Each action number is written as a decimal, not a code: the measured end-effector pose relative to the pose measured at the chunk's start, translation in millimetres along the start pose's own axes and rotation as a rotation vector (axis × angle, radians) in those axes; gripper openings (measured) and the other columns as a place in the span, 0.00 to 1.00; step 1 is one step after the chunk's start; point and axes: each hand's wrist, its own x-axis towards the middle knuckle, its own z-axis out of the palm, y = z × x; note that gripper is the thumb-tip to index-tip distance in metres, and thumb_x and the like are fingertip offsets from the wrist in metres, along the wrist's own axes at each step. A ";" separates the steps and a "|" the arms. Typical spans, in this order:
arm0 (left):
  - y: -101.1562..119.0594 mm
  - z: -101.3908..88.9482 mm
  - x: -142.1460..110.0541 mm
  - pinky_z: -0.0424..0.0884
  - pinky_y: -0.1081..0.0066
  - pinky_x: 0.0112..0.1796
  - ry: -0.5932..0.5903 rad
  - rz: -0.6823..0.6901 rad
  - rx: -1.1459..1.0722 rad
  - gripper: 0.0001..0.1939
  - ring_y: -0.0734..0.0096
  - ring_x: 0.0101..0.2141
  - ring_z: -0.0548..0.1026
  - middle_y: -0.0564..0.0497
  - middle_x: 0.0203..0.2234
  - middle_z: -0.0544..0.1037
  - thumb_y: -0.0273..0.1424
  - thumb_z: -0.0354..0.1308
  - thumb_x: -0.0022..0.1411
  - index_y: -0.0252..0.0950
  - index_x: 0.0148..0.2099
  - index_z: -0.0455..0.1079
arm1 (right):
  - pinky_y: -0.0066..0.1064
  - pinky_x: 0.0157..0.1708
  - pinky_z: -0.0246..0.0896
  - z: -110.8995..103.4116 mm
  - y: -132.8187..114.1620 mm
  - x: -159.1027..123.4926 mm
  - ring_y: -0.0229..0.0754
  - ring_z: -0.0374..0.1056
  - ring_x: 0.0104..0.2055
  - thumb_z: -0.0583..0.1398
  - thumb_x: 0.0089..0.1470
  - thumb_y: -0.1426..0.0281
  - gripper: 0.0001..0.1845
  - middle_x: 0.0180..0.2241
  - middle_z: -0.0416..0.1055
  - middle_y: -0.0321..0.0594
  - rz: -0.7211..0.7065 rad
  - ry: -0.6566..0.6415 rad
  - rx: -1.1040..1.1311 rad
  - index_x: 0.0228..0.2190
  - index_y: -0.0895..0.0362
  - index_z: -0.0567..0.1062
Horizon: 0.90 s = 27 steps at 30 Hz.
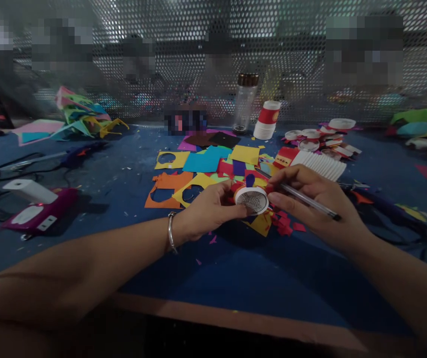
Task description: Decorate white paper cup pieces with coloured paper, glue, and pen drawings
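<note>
A small cut-down paper cup (253, 200) is tilted with its round white base toward me, and dark crossing lines cover that base. My left hand (208, 211) pinches its left side, thumb along the lower rim. A dark blue paper piece (250, 180) sticks up at the cup's top edge. In my right hand (321, 199) lies a clear-barrelled pen (310, 200), slanting across the fingers, its dark end toward the lower right. Fingertips of that hand also reach the cup's right side. Red paper scraps (283, 223) lie just beneath.
Cut coloured sheets (200, 160) lie behind my hands. Stacked cups (267, 120), a glass bottle (246, 104) and cut cup pieces (310, 139) stand farther back. A purple power strip (42, 211) with a white adapter sits left; corded tools (392, 206) lie at both sides.
</note>
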 end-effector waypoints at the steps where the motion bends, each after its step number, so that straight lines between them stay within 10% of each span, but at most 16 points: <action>1: 0.3 1.0 0.0 0.69 0.67 0.40 0.011 -0.009 -0.015 0.17 0.70 0.35 0.75 0.51 0.32 0.79 0.28 0.73 0.46 0.35 0.39 0.72 | 0.33 0.27 0.69 -0.4 -0.1 0.4 0.42 0.72 0.32 0.67 0.54 0.50 0.20 0.33 0.76 0.42 0.011 -0.002 -0.002 0.35 0.54 0.77; 11: 7.4 2.4 -6.9 0.70 0.71 0.35 0.066 -0.006 -0.256 0.18 0.72 0.34 0.76 0.50 0.35 0.80 0.29 0.76 0.47 0.34 0.40 0.73 | 0.32 0.29 0.71 -5.1 4.6 -1.1 0.42 0.75 0.31 0.65 0.58 0.58 0.13 0.35 0.79 0.41 0.034 -0.037 -0.037 0.39 0.54 0.75; 18: 6.3 -4.3 -3.0 0.68 0.69 0.37 0.201 0.077 -0.163 0.16 0.71 0.34 0.74 0.52 0.33 0.78 0.28 0.72 0.50 0.37 0.39 0.69 | 0.33 0.32 0.69 -7.2 9.5 -2.8 0.42 0.75 0.32 0.58 0.64 0.67 0.07 0.35 0.80 0.42 -0.213 -0.261 -0.348 0.40 0.55 0.75; 27: 19.3 -17.5 -12.4 0.64 0.61 0.51 0.261 0.696 0.603 0.08 0.59 0.45 0.75 0.49 0.39 0.81 0.24 0.66 0.57 0.43 0.35 0.72 | 0.35 0.32 0.68 -4.0 16.8 -8.1 0.45 0.74 0.34 0.53 0.63 0.75 0.11 0.33 0.77 0.46 -0.409 -0.350 -0.540 0.38 0.56 0.76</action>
